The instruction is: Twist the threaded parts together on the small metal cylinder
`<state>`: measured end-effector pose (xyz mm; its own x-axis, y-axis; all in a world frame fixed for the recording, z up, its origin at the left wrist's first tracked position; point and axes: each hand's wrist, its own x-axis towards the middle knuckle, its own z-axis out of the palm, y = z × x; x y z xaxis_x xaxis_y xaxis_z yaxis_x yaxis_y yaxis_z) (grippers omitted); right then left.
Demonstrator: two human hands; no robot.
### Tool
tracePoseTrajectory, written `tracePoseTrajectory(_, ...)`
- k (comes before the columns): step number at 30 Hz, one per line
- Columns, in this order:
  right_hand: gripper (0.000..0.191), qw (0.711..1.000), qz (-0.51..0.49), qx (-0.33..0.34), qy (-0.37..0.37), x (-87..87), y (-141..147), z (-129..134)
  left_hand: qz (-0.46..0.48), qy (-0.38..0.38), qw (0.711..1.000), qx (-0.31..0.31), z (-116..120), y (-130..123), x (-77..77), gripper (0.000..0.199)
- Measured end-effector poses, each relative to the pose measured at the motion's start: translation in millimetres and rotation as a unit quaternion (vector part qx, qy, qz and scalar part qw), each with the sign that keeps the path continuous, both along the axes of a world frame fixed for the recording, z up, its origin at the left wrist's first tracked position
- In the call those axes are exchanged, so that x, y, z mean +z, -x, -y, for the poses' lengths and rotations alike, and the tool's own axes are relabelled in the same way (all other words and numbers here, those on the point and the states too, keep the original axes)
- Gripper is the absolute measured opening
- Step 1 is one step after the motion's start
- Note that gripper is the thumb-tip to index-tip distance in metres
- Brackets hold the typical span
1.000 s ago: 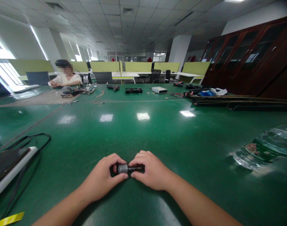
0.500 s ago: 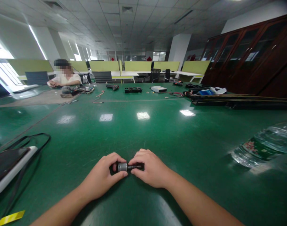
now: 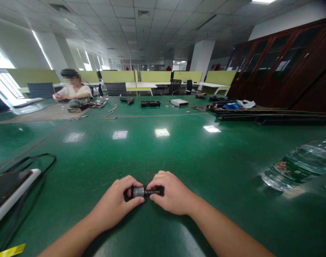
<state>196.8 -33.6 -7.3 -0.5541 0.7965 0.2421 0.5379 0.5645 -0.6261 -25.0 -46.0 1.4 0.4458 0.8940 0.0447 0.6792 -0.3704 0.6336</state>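
A small silver metal cylinder lies level close above or on the green table, and a dark ribbed shaft extends from its right end. My left hand is closed around the cylinder, with thumb and index finger along its two sides. From the right, my right hand pinches at the ribbed shaft, its index finger behind and its thumb in front. The shaft's far tip sits in the shadow of my right palm. Whether the part touches the table I cannot make out.
A water bottle lies at the right. A phone on a white block with a black strap is at the left. Tools, including a power drill, line the table's far side. Another person sits at far left.
The right fingertips have shifted slightly to the right along the shaft, so a little more of its ribs shows. My left hand keeps its hold. The view has moved slightly.
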Motion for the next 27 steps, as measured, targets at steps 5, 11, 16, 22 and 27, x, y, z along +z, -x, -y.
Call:
tracePoseTrajectory(5,0.016,1.000,-0.002,0.001,0.000,-0.3,-0.9,-0.1,-0.002,0.001,1.000,0.002,-0.5,0.0,0.2,0.018)
tracePoseTrajectory(11,0.015,1.000,0.001,0.001,-0.005,-1.2,-2.8,0.0,-0.004,0.002,1.000,0.004,0.5,-0.2,-0.3,0.018)
tracePoseTrajectory(16,0.015,1.000,0.002,0.000,-0.005,-0.4,-4.3,-0.6,-0.003,0.001,1.000,0.006,-0.1,0.4,-1.1,0.019)
tracePoseTrajectory(22,0.015,1.000,0.003,-0.012,0.003,-1.6,-4.9,-4.4,0.001,-0.002,1.000,0.007,-1.3,-0.3,0.6,0.019)
tracePoseTrajectory(27,0.011,1.000,0.003,-0.030,0.004,-2.1,-2.8,-6.8,0.014,-0.010,1.000,0.024,-4.7,0.9,-0.7,0.022)
